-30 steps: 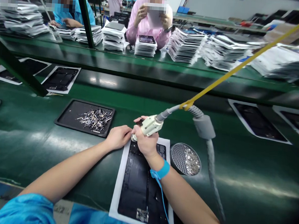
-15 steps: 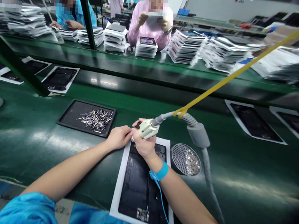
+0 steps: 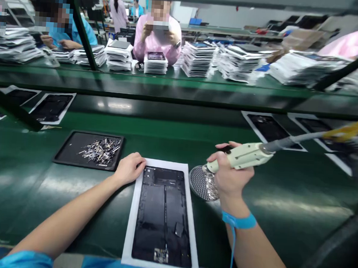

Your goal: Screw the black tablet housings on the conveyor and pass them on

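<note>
A black tablet housing (image 3: 152,205) with inner parts showing lies on a white sheet (image 3: 127,244) in front of me. At its upper left corner is my left hand (image 3: 130,167), fingers curled and pressed together on the edge; the fingertips are partly hidden. My right hand (image 3: 233,174) is wrapped round a pale green electric screwdriver (image 3: 249,155), its cable leading off to the right. The screwdriver's nose points down-left over a round dish with a perforated top (image 3: 200,182), where small shiny screws lie. Its bit is not clearly visible.
A black tray (image 3: 70,149) of small metal parts lies to the left. More housings on sheets lie at the far left (image 3: 52,108) and far right (image 3: 268,128). A dark green post (image 3: 24,113) stands left. Co-workers sit behind paper stacks (image 3: 198,60) across the bench.
My right hand has carried the screwdriver from the housing's upper left corner rightward to the screw dish. My left hand stays by that corner. The camera view has shifted.
</note>
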The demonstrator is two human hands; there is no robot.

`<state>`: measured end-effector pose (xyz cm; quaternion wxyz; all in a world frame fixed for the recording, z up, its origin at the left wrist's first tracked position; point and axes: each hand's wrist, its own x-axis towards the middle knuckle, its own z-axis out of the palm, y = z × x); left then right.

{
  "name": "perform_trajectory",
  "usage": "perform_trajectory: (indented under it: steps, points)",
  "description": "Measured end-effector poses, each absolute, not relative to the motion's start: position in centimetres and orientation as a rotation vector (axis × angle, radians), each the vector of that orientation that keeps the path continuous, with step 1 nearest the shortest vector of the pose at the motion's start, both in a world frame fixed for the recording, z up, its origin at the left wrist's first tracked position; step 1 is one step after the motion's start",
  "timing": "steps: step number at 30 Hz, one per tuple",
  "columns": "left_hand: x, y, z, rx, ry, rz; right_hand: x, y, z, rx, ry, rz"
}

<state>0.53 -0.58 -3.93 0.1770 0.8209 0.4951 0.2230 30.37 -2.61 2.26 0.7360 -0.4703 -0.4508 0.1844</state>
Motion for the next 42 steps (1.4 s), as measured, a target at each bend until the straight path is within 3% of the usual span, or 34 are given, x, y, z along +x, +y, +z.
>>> perform_trajectory:
  steps: [12, 22, 42]
  points:
    - [7.0, 2.7, -2.3, 2.548, 1.117, 0.159, 33.3, -2.0, -0.2, -1.109, -0.983, 0.351]
    - [7.3, 8.7, -2.8, 2.513, 1.387, 0.391, 33.0, -0.7, -1.0, -1.097, -0.978, 0.411]
    - [7.1, 8.8, -3.6, 2.483, 1.398, 0.409, 33.3, -0.6, -1.8, -1.146, -0.971, 0.413]
